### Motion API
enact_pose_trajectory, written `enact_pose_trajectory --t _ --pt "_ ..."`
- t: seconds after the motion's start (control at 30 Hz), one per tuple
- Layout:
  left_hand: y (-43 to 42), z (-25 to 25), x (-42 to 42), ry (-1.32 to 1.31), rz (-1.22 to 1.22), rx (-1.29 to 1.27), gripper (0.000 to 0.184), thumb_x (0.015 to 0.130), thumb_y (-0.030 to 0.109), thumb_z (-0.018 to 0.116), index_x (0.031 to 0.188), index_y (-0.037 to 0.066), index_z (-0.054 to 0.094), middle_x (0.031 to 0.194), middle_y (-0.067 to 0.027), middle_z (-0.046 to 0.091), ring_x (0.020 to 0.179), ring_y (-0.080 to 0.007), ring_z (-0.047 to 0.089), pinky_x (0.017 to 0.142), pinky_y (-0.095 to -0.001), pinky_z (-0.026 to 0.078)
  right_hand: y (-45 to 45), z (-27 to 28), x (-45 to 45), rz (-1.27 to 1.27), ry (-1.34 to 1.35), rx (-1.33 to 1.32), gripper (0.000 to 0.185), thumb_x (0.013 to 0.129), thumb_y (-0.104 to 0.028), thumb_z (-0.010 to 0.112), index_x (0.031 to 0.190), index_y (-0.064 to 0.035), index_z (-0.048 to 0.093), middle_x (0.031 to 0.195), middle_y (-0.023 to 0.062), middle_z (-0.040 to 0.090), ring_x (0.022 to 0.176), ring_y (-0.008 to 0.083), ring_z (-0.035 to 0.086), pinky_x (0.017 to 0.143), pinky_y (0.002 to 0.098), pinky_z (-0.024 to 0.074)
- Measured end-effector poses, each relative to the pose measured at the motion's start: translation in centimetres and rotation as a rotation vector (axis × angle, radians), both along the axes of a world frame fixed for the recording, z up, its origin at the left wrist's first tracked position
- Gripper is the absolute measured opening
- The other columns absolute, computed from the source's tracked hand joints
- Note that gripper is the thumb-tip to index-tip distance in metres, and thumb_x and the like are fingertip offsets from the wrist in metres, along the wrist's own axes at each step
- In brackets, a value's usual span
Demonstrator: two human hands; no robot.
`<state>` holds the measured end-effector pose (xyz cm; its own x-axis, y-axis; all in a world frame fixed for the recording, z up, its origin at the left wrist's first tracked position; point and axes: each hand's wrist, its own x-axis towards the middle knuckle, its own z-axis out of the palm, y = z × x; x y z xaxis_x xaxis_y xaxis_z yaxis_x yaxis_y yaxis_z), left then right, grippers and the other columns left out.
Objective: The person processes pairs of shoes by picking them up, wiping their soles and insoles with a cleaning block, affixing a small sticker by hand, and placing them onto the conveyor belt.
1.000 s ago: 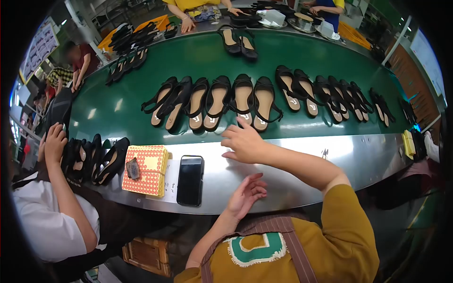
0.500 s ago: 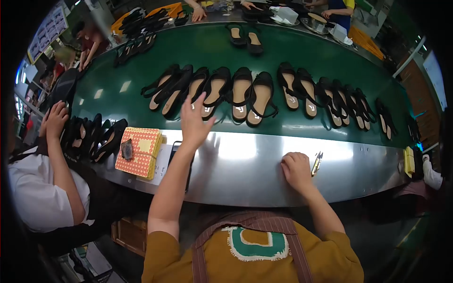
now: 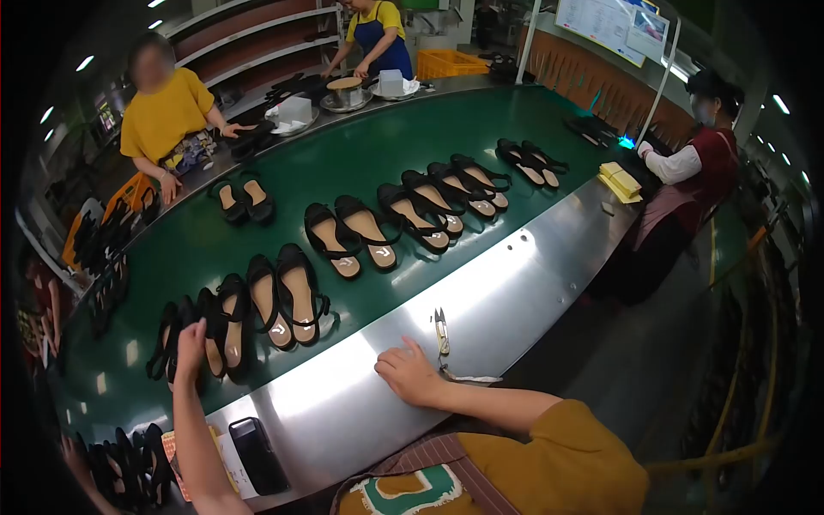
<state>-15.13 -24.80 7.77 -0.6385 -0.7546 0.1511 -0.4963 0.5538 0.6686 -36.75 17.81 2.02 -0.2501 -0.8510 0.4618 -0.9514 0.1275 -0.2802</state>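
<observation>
My left hand (image 3: 190, 350) reaches over the green belt at the left, touching or just above the black shoes (image 3: 213, 339) there; its fingers look pressed together, and what they grip is hidden. My right hand (image 3: 408, 372) rests on the metal edge (image 3: 343, 386) with loosely spread fingers and nothing in it. Just right of it lie small thread snips (image 3: 441, 332). Black slingback shoes with beige insoles stand in a row; one pair (image 3: 299, 300) is near the middle left, another (image 3: 352, 236) beyond it.
A black phone (image 3: 257, 455) lies on the metal edge near my left forearm, beside a paper. Across the belt stand a person in yellow (image 3: 167, 112) and one in a blue apron (image 3: 382, 47). Another person (image 3: 699, 172) is at the right, near yellow cards (image 3: 620, 182).
The view has swung to the right. My left hand has moved to the shoes at the left of the row. My right hand has left the shoes and come down onto the metal edge.
</observation>
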Motion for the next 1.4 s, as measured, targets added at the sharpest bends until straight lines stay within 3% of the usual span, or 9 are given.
enact_pose_trajectory --t 0.17,0.3,0.43,0.57,0.8,1.03,1.1,1.27,1.4 --pt "3.5 9.9 -1.7 0.295 0.069 0.094 0.04 0.099 0.035 0.046 0.079 0.001 0.054 0.067 0.0045 0.042 0.063 -0.006 0.036 0.057 -0.0242 0.032 -0.4 2.4 0.0 0.087 -0.305 -0.043 0.012 0.083 -0.015 0.063 0.092 -0.0089 0.06 0.09 0.0053 0.061 0.085 0.0235 0.061 0.093 0.0413 0.0413" --pt "17.5 13.7 -1.0 0.361 0.01 0.012 0.039 0.1 0.03 0.047 0.086 -0.005 0.056 0.067 -0.0004 0.048 0.064 -0.0077 0.041 0.059 -0.0264 0.037 -2.6 5.1 1.2 0.229 -1.711 0.271 0.06 0.099 -0.053 0.029 0.14 -0.0095 0.03 0.124 0.0166 0.053 0.1 0.0242 0.062 0.085 0.0356 0.0522" --pt "29.1 8.5 0.5 0.194 0.016 -0.252 0.021 0.091 0.019 0.058 0.079 0.001 0.057 0.07 -0.0167 0.053 0.065 -0.0372 0.053 0.057 -0.0421 0.041 -4.4 5.2 3.6 0.561 -2.368 0.163 0.071 0.093 -0.063 0.033 0.143 -0.0127 0.028 0.134 0.0171 0.049 0.116 0.0311 0.054 0.092 0.0448 0.0471" --pt "34.2 1.7 1.7 0.106 -0.156 -0.272 0.017 0.084 0.016 0.065 0.075 0.006 0.055 0.069 -0.011 0.053 0.065 -0.0313 0.054 0.059 -0.04 0.042 -3.6 1.9 5.1 -0.062 -1.72 0.213 0.052 0.086 -0.018 0.062 0.131 -0.0047 0.041 0.11 0.0072 0.059 0.098 0.0167 0.057 0.084 0.0315 0.0465" --pt "32.8 0.8 3.6 0.341 0.201 0.207 0.045 0.087 0.026 0.061 0.122 -0.001 0.052 0.098 -0.0153 0.058 0.088 -0.0295 0.055 0.079 -0.0379 0.044 -2.4 3.0 2.0 -0.049 -1.385 0.211 0.076 0.086 -0.019 0.061 0.145 0.0002 0.018 0.111 0.0119 0.058 0.098 0.0171 0.057 0.088 0.0279 0.044" --pt "29.6 -2.8 2.4 -0.262 0.264 0.167 0.067 0.087 0.04 0.057 0.135 -0.003 0.041 0.1 -0.016 0.053 0.088 -0.0273 0.053 0.082 -0.0344 0.044 -2.5 4.2 3.0 -0.031 -1.347 0.367 0.077 0.085 -0.023 0.063 0.146 -0.0017 0.022 0.092 0.0072 0.061 0.083 0.0132 0.056 0.076 0.0251 0.0441" --pt "29.8 -2.8 2.1 -0.144 0.299 0.301 0.06 0.085 0.031 0.053 0.134 -0.003 0.041 0.105 -0.0224 0.055 0.102 -0.0366 0.054 0.092 -0.0418 0.043 -2.1 3.9 3.2 0.019 -1.372 0.366 0.075 0.085 -0.022 0.062 0.146 -0.0031 0.024 0.09 0.0061 0.06 0.079 0.0123 0.056 0.072 0.0246 0.0442" --pt "30.2 -3.8 3.2 0.555 0.275 0.895 0.058 0.086 0.013 0.041 0.141 -0.003 0.031 0.093 -0.0063 0.057 0.073 -0.01 0.055 0.066 -0.0234 0.046 -1.6 4.6 3.5 0.072 -1.578 0.272 0.067 0.083 -0.016 0.054 0.144 -0.0054 0.028 0.085 0.0008 0.057 0.069 0.0052 0.049 0.063 0.0202 0.0398" --pt "31.0 -0.2 3.2 0.849 0.312 1.192 0.057 0.088 0.014 0.035 0.144 0.003 0.028 0.092 -0.0039 0.057 0.071 -0.0092 0.054 0.06 -0.0209 0.044 -1.9 7.0 4.0 0.122 -1.674 0.234 0.06 0.083 -0.02 0.05 0.139 -0.0035 0.033 0.082 -0.0016 0.054 0.066 0.0045 0.045 0.062 0.0191 0.0376"
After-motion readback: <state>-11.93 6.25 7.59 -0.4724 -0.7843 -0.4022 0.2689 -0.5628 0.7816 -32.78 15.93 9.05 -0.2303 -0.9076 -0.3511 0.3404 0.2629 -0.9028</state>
